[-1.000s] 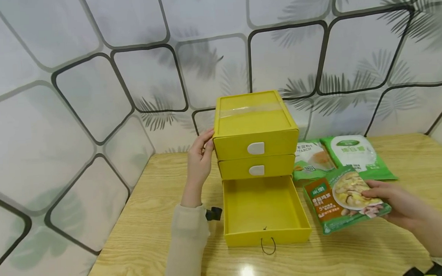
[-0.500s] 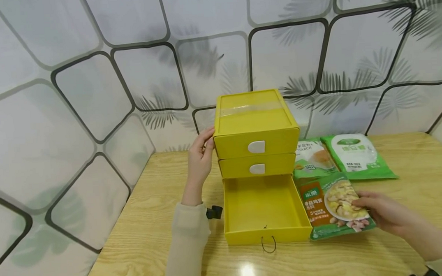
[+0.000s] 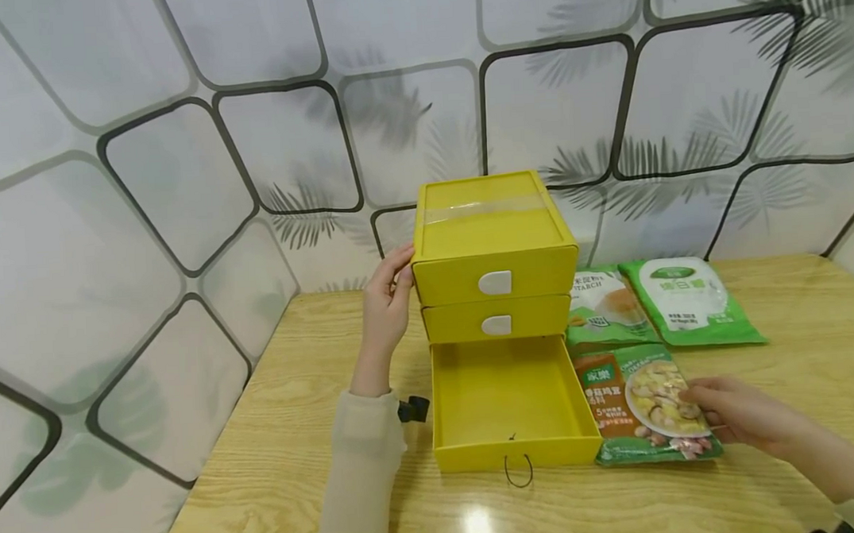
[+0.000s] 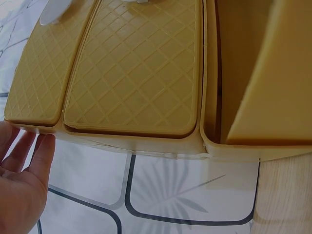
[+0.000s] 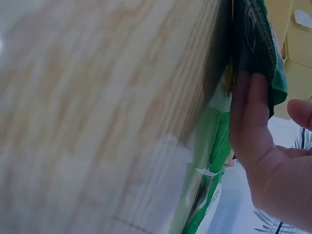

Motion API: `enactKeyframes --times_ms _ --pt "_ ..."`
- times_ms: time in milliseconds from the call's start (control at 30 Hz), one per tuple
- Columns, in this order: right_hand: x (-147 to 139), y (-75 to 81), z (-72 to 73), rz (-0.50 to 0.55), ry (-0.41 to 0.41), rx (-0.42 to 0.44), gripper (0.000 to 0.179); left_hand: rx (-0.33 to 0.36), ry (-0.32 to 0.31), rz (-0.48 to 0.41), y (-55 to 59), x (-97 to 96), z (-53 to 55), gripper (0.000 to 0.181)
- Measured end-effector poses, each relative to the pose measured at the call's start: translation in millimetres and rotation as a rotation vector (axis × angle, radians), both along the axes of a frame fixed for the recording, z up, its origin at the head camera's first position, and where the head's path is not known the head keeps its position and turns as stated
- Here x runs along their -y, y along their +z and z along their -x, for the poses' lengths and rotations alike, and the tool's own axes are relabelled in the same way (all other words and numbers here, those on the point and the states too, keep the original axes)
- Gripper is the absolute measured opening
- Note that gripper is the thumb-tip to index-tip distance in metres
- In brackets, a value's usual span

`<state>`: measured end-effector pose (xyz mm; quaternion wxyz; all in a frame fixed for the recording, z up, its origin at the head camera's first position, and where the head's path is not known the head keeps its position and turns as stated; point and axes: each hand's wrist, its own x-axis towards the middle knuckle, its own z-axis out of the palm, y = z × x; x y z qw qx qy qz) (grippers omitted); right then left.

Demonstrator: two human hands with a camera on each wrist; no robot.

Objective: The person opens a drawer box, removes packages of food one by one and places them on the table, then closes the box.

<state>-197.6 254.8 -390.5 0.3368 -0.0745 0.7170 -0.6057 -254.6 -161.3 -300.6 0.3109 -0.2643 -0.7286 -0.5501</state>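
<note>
A yellow drawer unit (image 3: 495, 275) with white tab pulls stands against the wall. Its bottom drawer (image 3: 507, 455) is pulled out and has a dark loop of cord at its front. My left hand (image 3: 388, 306) rests against the unit's left side near the top, its fingers fairly straight; in the left wrist view its fingertips (image 4: 44, 148) meet the side edge. Beside the drawer, low over the table, is a green and brown soup mix packet (image 3: 612, 405). My right hand (image 3: 744, 416) pinches the packet's right edge, thumb above; the right wrist view shows fingers (image 5: 256, 97) beneath it.
Behind the soup mix packet lie a starch bag (image 3: 608, 306) and a green and white bag (image 3: 689, 303), side by side on the wooden table (image 3: 285, 463). A patterned wall (image 3: 421, 124) rises behind the table.
My right hand has brought the soup mix packet left and lower, from tilted in the air to nearly flat beside the drawer. My left hand stays against the unit.
</note>
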Motion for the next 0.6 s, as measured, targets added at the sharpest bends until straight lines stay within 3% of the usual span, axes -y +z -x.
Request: enactKeyframes --times_ms 100,233,600 --pt "1.8 0.2 0.5 -0.184 -0.063 -0.034 0.064 0.007 -0.006 -0.003 -3.3 1.2 4.0 0.027" --pt "4.7 0.5 -1.1 -0.329 -0.107 -0.074 0.064 0.016 -0.009 -0.006 0.4 -0.9 -0.4 0.027" --pt "8.1 4.7 -1.9 -0.465 -0.069 -0.178 0.061 0.019 -0.007 -0.004 4.1 -1.9 -3.9 0.027"
